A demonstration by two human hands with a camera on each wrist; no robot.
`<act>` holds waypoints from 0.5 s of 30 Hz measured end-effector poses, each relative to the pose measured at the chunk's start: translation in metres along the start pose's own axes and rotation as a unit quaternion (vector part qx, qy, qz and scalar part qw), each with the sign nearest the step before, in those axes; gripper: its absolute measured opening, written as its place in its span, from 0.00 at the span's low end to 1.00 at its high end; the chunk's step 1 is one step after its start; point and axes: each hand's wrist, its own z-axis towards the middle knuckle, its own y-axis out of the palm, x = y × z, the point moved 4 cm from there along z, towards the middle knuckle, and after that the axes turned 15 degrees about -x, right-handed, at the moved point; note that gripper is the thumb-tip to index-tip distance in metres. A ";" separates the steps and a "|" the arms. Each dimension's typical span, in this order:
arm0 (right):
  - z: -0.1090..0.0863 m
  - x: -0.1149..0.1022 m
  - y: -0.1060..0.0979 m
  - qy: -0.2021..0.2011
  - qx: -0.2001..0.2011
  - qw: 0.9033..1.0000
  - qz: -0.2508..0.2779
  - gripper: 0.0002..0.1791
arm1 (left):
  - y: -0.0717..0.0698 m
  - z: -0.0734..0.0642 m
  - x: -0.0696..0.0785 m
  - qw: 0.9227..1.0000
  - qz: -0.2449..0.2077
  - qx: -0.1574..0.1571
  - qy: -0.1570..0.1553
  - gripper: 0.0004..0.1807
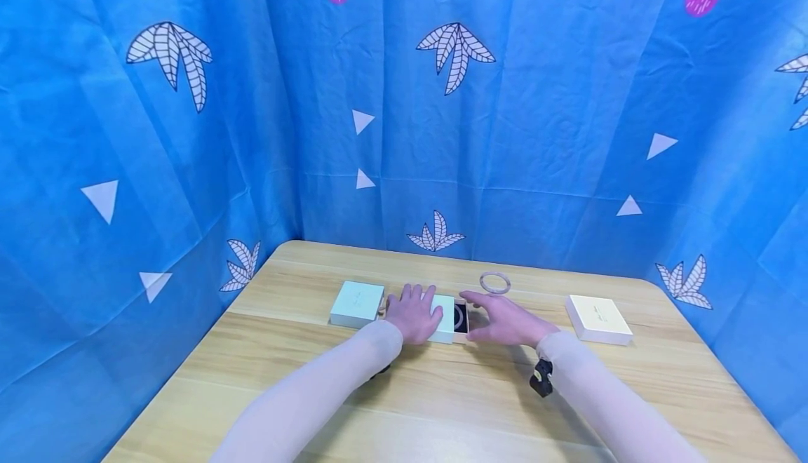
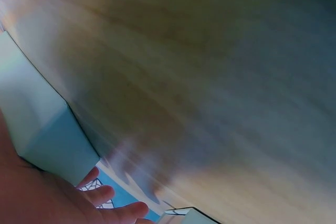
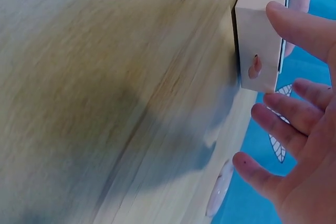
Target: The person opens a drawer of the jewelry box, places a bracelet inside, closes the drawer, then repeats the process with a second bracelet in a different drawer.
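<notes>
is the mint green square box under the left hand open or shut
Partly open: from the box, a pale pink drawer protrudes, showing a pale ring.

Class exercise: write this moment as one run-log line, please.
left grip: touches middle box | right grip: beside drawer, fingers spread | drawer: partly out, bangle inside | loose bangle: on table

Pale long sleeves [image 1: 315, 391], black wrist gear [image 1: 541, 377]

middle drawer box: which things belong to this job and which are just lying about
Seemingly in the job:
middle pale green drawer box
bangle inside it
left hand, on the box
right hand, at the open end

Seemingly lying about:
left pale green box
right cream-topped box
loose bangle
</notes>
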 end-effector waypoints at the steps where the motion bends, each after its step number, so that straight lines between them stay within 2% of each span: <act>1: 0.001 -0.001 0.000 -0.001 0.000 1.000 -0.002 0.49 | 0.000 0.000 0.000 1.000 0.000 -0.002 -0.001 0.38; 6: 0.002 -0.005 0.000 0.001 0.000 1.000 -0.010 0.49 | -0.003 -0.005 0.001 1.000 -0.005 -0.008 0.001 0.37; 10: 0.003 -0.007 -0.001 0.001 0.000 1.000 -0.003 0.48 | -0.006 -0.009 0.002 1.000 -0.008 0.004 0.008 0.36; 15: 0.004 -0.007 0.000 -0.007 -0.001 1.000 -0.003 0.49 | -0.006 -0.007 0.003 1.000 -0.007 0.003 0.008 0.37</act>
